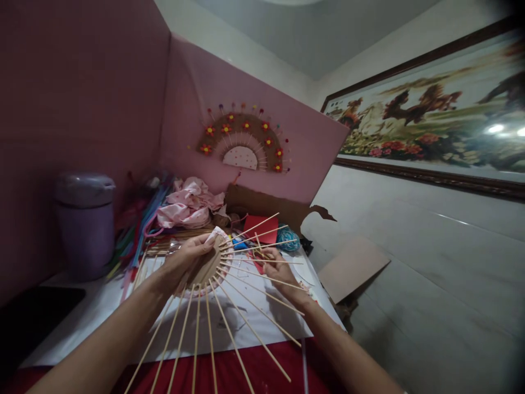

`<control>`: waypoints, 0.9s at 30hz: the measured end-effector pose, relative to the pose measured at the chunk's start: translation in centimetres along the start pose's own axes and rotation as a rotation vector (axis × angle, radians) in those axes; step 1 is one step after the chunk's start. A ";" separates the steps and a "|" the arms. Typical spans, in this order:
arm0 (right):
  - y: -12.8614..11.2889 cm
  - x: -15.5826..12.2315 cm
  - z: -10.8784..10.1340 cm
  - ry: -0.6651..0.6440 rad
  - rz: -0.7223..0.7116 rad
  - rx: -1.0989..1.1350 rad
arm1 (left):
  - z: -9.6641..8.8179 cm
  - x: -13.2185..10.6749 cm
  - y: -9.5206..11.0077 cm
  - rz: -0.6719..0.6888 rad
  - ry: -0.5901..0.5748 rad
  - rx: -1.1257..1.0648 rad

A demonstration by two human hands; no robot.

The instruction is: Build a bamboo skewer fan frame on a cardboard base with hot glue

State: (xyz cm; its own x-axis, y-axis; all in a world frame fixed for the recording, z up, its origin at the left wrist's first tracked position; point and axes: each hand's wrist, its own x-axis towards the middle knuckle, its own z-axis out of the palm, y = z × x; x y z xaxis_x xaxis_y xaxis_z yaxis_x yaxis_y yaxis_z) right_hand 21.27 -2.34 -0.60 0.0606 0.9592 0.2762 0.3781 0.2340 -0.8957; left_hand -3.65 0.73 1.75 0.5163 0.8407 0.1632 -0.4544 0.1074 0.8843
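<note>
Fanning between both hands (229, 262) — stick fan (213, 268), left hand (186, 257) gripping.

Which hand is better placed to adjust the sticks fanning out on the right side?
Probably the right hand: it lies among the sticks on that side, fingers touching one. The left hand is occupied gripping the cardboard hub they radiate from.
</note>
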 end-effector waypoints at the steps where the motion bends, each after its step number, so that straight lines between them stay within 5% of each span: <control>1: -0.2 0.2 -0.8 0.054 0.020 0.131 | 0.1 0.0 0.0 0.000 0.003 -0.012; 7: -1.9 0.7 -3.9 0.284 0.005 0.407 | 0.4 -0.1 0.4 0.033 0.003 -0.086; 13: -2.0 3.1 -2.2 0.492 0.055 0.590 | 0.6 -0.1 0.6 0.032 0.047 -0.157; 21: -2.2 4.8 3.9 0.342 0.105 0.675 | 1.0 0.4 -0.7 -0.015 0.026 -0.092; 27: -1.9 3.2 4.3 0.209 0.073 0.538 | 0.9 0.7 -1.6 -0.070 -0.006 -0.053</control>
State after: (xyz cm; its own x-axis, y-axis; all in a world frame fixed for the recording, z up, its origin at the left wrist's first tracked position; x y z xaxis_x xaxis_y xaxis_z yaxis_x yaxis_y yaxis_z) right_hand 16.75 0.96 0.52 0.2702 0.9371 0.2211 -0.1529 0.2685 -0.9511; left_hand -1.88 0.69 0.81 0.5524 0.8271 0.1042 -0.4548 0.1943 0.8691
